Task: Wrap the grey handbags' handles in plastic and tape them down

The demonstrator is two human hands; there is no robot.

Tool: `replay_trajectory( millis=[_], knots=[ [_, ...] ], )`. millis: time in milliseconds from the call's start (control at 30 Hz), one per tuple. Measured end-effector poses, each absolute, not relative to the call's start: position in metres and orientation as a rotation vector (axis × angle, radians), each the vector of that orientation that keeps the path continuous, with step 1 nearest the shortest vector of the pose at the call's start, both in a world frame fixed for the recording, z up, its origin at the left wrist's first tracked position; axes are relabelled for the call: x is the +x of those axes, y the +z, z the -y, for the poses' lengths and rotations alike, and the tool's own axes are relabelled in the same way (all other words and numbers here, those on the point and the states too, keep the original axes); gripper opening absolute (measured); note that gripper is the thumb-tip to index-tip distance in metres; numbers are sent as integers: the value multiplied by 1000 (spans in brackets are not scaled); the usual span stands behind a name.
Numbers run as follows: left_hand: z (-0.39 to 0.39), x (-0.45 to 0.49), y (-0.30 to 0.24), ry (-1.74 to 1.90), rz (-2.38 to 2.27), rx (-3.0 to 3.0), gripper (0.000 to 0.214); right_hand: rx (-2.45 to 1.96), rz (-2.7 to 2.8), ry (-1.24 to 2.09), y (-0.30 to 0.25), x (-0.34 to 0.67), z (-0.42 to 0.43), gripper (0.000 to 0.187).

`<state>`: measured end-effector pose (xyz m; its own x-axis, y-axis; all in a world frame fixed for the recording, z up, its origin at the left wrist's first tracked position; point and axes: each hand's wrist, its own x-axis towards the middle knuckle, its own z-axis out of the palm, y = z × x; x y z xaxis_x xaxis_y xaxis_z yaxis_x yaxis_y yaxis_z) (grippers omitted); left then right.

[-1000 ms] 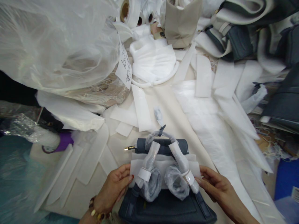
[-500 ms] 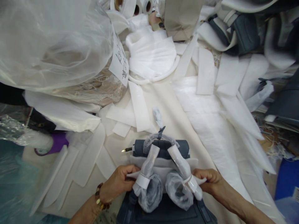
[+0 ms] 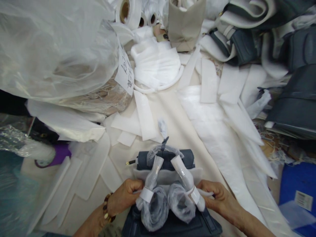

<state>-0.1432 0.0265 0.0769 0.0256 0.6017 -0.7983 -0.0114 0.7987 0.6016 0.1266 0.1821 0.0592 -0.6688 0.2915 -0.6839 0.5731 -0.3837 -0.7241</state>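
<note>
A dark blue bag [image 3: 170, 227] lies in front of me, its rolled dark top part [image 3: 190, 158] at the far side. Two plastic-wrapped strap coils [image 3: 155, 209] rest on it, with wrapped strap ends bound by white bands. Under the straps lies a white foam sheet [image 3: 168, 176]. At the bag's left side my left hand [image 3: 127, 196], with a beaded bracelet on its wrist, is closed in a pinch on foam sheet whose edge is mostly hidden. My right hand [image 3: 218, 197] pinches the foam's right end, which pokes out between thumb and fingers.
Loose white foam pieces [image 3: 92, 172] lie at left, more at right. A large plastic sack [image 3: 61, 59] with a handwritten label stands back left. A beige bag [image 3: 186, 24] and foam rolls [image 3: 128, 11] are behind. Dark bags [image 3: 296, 98] and a blue item [image 3: 293, 197] are at right.
The whole view has shifted, so most things sit further left. Less foam shows at my left fingers than before. Both hands keep their pinch beside the bag.
</note>
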Motion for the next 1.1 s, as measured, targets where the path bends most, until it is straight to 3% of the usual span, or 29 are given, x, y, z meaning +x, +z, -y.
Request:
replay_trajectory(
  millis=[400,800,1100],
  knots=[
    [-29,-135,112,272,-1328,675,62,767,-1967,-2080,80,138,-180,46],
    [-17,-124,112,201,-1285,896,57,927,-1639,-2229,89,147,-170,48],
    [-11,-120,109,368,-1312,860,43,774,-2103,-1961,103,138,-175,47]
  ],
)
